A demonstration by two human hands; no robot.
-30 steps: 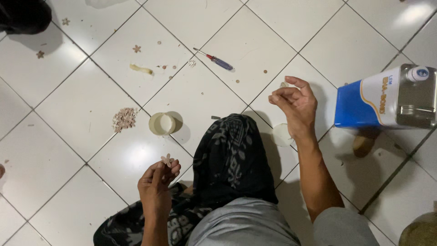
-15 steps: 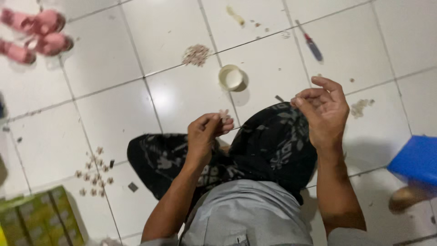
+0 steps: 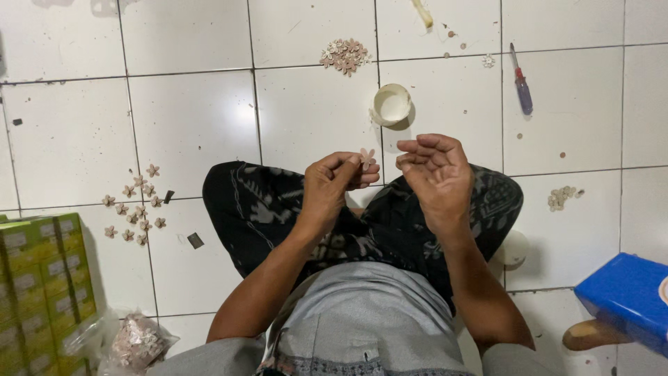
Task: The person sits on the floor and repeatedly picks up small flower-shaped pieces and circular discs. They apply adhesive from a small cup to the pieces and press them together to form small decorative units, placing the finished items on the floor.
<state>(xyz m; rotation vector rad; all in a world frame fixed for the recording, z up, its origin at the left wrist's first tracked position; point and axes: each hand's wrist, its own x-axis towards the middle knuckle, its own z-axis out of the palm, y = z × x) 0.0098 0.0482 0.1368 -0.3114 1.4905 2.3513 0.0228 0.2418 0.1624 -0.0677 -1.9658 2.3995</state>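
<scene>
Two hands [image 3: 334, 184] [image 3: 435, 174], one paper flower [image 3: 367, 157]

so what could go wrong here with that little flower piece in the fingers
The small flower piece is pinched only at the left hand's fingertips, so it could slip onto the patterned dark cloth and be hard to spot. The right hand is close beside it and might knock it loose. A knee shift could tip the small white cup.
</scene>
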